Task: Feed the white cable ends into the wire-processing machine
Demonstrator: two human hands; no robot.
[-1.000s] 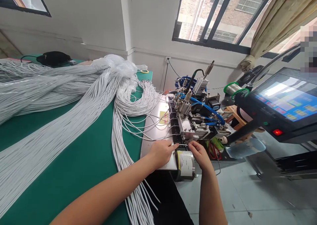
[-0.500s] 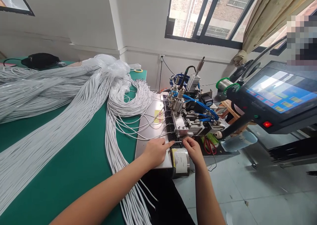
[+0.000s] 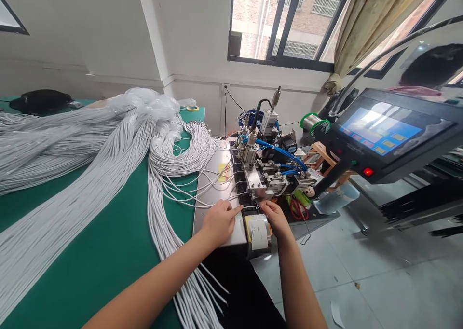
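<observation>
A thin white cable (image 3: 251,207) spans the gap between my two hands at the near end of the black machine track. My left hand (image 3: 219,224) rests on the metal plate (image 3: 208,197), index finger stretched along the cable and thumb close by; it appears to pinch the cable. At the cable's other end, my right hand (image 3: 276,218) has thumb and fingertips pressed together on it. Just beyond the fingers stands the machine (image 3: 255,174), with metal cylinders and blue air tubes. Several white cables lie across the plate into its track.
Bundles of white cable (image 3: 104,172) cover much of the green table (image 3: 119,252). At right are a control screen (image 3: 383,131), a wire spool (image 3: 311,122), red-handled scissors (image 3: 298,208) and a plastic container (image 3: 336,198). A motor-like cylinder (image 3: 258,235) sits below my hands. Part of another person (image 3: 434,63) shows behind the screen.
The camera has turned slightly right, so the scene sits farther left. My hands stay at the same cable, with a slightly longer stretch showing between the fingertips.
</observation>
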